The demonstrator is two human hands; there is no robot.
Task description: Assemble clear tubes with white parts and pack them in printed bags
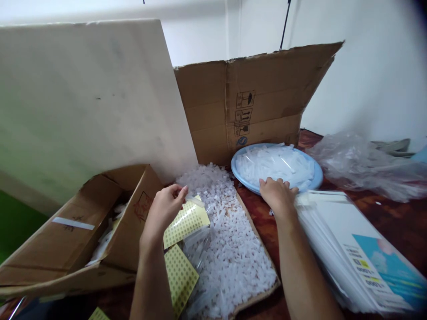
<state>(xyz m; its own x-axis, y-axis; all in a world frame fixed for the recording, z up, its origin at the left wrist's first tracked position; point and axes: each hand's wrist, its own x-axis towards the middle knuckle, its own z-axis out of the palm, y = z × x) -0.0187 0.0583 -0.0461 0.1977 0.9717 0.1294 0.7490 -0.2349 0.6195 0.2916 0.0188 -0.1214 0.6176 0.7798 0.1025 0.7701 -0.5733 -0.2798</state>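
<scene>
My left hand (164,210) is closed in a pinch on a small clear plastic piece (195,202), held over a yellow sticker sheet (185,221). A second yellow sheet (180,276) lies lower down beside my forearm. My right hand (276,193) rests palm down at the near rim of a light blue plate (315,180) heaped with clear plastic bags; its fingertips are curled onto the pile, and what they grip, if anything, is hidden. Between the hands a flat cardboard piece (260,242) carries a heap of small white plastic pieces (230,249).
An open cardboard box (76,235) sits at the left, under a leaning white board (86,102). An opened carton wall (247,102) stands behind the plate. A stack of printed white sheets (353,249) lies at the right, with crumpled clear plastic (360,164) beyond it.
</scene>
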